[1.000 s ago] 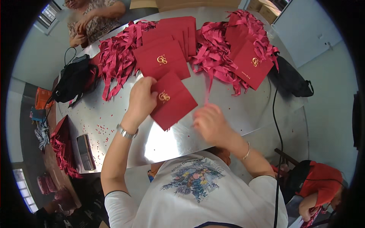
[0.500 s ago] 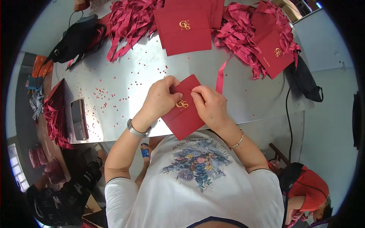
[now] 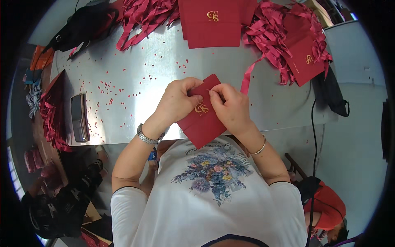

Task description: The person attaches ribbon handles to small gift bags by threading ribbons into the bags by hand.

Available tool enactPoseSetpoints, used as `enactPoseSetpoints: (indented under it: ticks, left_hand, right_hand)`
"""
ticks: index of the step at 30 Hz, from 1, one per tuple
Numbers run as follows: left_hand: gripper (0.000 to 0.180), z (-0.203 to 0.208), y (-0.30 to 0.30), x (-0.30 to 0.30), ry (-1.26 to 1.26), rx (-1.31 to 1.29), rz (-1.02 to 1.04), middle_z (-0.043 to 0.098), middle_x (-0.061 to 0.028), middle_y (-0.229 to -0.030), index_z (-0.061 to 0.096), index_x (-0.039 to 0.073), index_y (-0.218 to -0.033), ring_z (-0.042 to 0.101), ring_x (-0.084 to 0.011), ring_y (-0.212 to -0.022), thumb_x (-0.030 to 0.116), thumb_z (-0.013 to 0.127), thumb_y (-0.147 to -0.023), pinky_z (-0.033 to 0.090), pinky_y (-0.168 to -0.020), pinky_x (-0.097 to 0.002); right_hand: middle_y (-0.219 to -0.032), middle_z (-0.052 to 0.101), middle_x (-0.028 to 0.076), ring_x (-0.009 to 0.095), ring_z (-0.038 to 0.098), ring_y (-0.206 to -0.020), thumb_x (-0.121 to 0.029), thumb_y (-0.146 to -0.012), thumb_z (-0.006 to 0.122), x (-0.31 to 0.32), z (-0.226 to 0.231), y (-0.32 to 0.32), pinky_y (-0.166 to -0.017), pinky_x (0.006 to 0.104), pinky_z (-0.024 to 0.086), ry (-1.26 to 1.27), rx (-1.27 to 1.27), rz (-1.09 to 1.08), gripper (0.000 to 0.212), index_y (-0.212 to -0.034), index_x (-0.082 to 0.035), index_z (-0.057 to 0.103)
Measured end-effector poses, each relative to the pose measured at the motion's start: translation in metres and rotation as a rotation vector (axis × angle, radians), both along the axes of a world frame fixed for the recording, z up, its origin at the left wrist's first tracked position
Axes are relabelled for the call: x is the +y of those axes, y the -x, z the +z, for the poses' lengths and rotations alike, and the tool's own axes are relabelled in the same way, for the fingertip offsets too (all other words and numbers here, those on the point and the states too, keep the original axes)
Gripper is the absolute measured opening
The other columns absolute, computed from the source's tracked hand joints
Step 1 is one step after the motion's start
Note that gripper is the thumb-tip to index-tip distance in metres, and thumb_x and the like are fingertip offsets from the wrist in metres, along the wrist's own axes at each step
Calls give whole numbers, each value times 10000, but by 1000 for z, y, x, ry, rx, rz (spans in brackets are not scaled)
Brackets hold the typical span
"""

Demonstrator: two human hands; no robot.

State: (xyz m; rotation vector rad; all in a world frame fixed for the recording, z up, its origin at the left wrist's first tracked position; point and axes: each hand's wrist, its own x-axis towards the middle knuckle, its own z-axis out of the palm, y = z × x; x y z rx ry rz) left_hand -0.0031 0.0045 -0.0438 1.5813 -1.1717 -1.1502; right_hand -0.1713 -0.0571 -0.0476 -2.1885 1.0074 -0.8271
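Note:
My left hand (image 3: 177, 101) grips a flat red paper bag (image 3: 201, 128) by its upper left part, thumb on the face above a gold emblem. Tilted, the bag hangs just over the table's near edge. On its upper right side, my right hand (image 3: 233, 108) has thumb and forefinger pinched together close to the bag's face. A thin light sliver shows at those fingertips, too small to name. Behind my right hand runs a loose red ribbon (image 3: 246, 80) from the ribbon pile; its lower end is hidden.
Red bags lie stacked (image 3: 214, 35) at the far middle of the metal table (image 3: 164, 61), between ribbon heaps (image 3: 150, 18). Red paper dots (image 3: 110, 87) are scattered left, near a phone (image 3: 80, 118). A black cable (image 3: 314, 140) hangs right. A person in red (image 3: 329, 206) is at lower right.
My hands keep nearly the same grip on the bag, which sits slightly higher and further right in view. The table and its piles have shifted in the picture as the view moved.

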Motion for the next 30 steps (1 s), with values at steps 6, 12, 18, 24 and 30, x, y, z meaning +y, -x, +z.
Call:
enactPoseSetpoints:
  ticks: [6, 12, 18, 24, 30]
  left_hand:
    - [264, 3, 13, 8, 88, -273, 18, 688, -183, -918, 659, 12, -1048, 673, -342, -838, 29, 637, -786, 535, -746, -398]
    - [221, 6, 23, 15, 195, -436, 41, 678, -170, -922, 657, 46, -1015, 651, -370, -857, 58, 605, -800, 523, -732, -443]
    - [279, 0, 30, 26, 157, -489, 86, 687, -182, -902, 661, 19, -1049, 682, -336, -797, -6, 651, -771, 538, -701, -367]
    - [209, 5, 9, 27, 63, -200, 23, 705, -107, -878, 659, 2, -1074, 676, -193, -789, 58, 617, -878, 529, -704, -297]
    - [168, 3, -12, 16, -244, 338, -135, 709, -62, -861, 683, -12, -999, 638, -126, -800, 101, 575, -937, 509, -731, -289]
  right_hand:
    - [-728, 619, 123, 292, 640, -641, -104, -814, 638, 0, 10, -1, -561, 396, 516, 310, 217, 161, 100, -807, -54, 551]
    - [-705, 606, 127, 278, 647, -639, -104, -781, 608, 4, 24, -6, -535, 393, 510, 371, 406, 241, 88, -796, -52, 539]
    - [-731, 617, 166, 365, 624, -660, -146, -844, 592, 8, 11, -8, -589, 470, 498, -28, 241, 139, 126, -803, -34, 551]
    - [-763, 629, 146, 343, 627, -687, -145, -854, 636, 5, 14, 0, -598, 452, 490, 28, 132, 233, 129, -835, -46, 556]
    - [-793, 629, 92, 290, 626, -696, -87, -828, 678, 17, 18, 8, -599, 397, 483, 256, 88, 303, 129, -887, -67, 565]
